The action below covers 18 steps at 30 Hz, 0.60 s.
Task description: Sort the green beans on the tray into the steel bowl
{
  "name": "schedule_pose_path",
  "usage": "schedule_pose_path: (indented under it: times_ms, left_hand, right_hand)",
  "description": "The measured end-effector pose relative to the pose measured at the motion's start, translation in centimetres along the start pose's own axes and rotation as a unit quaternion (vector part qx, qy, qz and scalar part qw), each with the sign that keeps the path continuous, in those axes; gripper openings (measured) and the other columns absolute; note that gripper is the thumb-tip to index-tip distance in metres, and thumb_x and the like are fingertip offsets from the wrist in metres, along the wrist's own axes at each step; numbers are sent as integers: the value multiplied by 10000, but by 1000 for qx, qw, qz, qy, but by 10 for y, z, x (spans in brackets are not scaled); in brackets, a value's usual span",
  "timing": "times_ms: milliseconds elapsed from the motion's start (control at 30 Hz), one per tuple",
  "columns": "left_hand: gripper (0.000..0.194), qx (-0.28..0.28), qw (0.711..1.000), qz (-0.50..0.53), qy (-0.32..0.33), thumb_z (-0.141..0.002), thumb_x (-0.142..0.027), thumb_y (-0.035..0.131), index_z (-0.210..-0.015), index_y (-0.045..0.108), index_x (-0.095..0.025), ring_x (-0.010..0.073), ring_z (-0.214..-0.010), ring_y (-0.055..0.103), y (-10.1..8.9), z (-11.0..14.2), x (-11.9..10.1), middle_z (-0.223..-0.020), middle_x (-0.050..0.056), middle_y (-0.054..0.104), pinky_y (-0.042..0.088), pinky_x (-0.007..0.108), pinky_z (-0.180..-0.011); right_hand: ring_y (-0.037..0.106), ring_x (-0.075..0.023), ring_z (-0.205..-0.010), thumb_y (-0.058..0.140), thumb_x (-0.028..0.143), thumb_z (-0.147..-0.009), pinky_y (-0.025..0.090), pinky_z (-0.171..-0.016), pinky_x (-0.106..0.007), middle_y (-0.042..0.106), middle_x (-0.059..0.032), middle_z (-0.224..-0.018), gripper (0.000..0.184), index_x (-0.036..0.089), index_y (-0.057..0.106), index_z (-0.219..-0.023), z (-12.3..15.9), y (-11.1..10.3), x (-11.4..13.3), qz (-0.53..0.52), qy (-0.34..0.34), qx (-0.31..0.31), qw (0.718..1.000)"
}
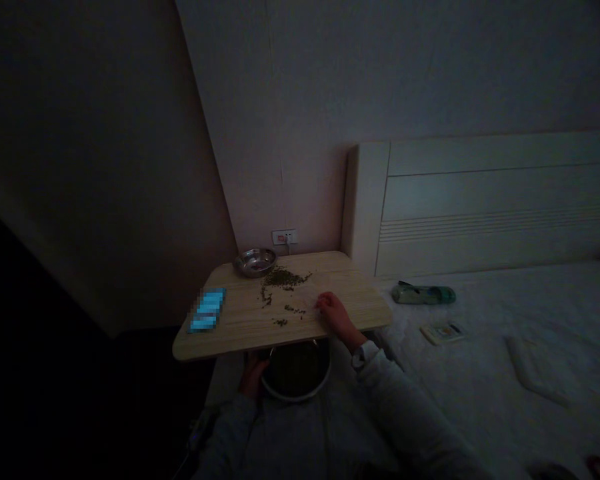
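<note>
Small green beans or seeds (283,277) lie loose on the light wooden table (243,333), in a pile at the back with several scattered clusters nearer the front. My right hand (333,312) is over the table's right front part, its fingers curled together. A faint, see-through patch shows beside those fingertips; what they hold, if anything, I cannot make out. Below the front edge, my left hand (253,375) grips the left side of a round bowl (296,399) with a pale rim. The bowl's inside is too dark to read.
A shiny metal bowl (255,264) stands at the table's back left, and a lit phone (207,311) lies at the left. Behind is a wall socket (284,237) with a plug. A green bottle (424,293) and a pale phone-like object (442,333) rest on the bed (485,313).
</note>
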State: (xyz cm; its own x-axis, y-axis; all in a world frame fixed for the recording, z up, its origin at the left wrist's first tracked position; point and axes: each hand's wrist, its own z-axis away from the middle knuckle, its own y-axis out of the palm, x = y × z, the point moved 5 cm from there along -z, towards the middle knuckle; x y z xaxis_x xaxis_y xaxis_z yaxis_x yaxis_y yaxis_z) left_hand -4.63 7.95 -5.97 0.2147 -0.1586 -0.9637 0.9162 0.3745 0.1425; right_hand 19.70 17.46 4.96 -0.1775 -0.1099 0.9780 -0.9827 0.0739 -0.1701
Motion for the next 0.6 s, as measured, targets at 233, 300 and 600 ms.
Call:
schedule_pose_path:
  times_ms: [233, 300, 600]
  left_hand:
    - [179, 45, 998, 5, -44, -526, -206, 693, -704, 709, -190, 307, -1169, 528, 0, -3, 3, -1013, 101, 711, 353, 409, -1029]
    - [158, 37, 998, -9, -43, -522, -197, 688, -679, 706, -194, 311, -1183, 515, 0, -1, -1, -994, 99, 715, 335, 412, -1041]
    - [191, 11, 999, 22, -47, -486, -210, 725, -675, 704, -191, 316, -1143, 545, 0, -1, 2, -901, 80, 731, 379, 424, -1003]
  right_hand:
    - [532, -138, -645, 469, 218, -701, 404, -603, -244, 567, 11, -681, 138, 192, 511, -830, 34, 27, 4, 27, -25, 34, 999]
    - [510, -133, -606, 467, 222, -714, 392, -571, -240, 542, 20, -646, 142, 189, 515, -843, 43, 21, 4, 45, -20, 36, 998]
    - [504, -125, -574, 466, 214, -788, 343, -534, -225, 549, 21, -626, 160, 176, 554, -915, 75, 13, 12, 124, -48, 74, 988]
